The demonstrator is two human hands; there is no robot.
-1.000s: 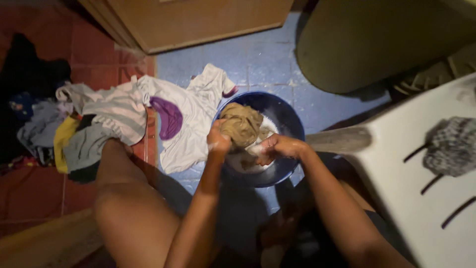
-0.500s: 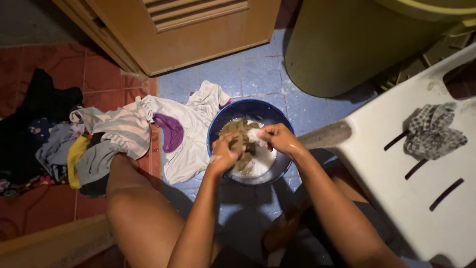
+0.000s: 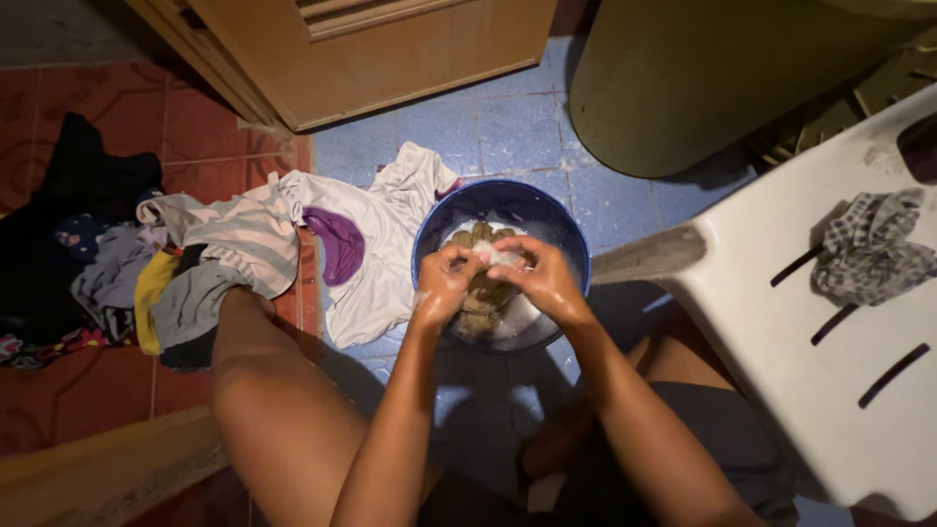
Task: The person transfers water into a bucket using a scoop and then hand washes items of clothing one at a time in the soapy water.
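Over the blue basin (image 3: 576,256), my left hand (image 3: 444,285) and right hand (image 3: 539,277) had their fingers closed on the olive cloth (image 3: 486,293), bunched above the suds. It looked soaked, heavy, limp and slippery; a gathered fold seemed the surest hold.

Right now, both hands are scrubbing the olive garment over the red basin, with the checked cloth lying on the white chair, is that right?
Not quite: the basin is blue, as the head view shows. Both the left hand and right hand do grip the olive garment over it, and the checked cloth lies on the white chair.
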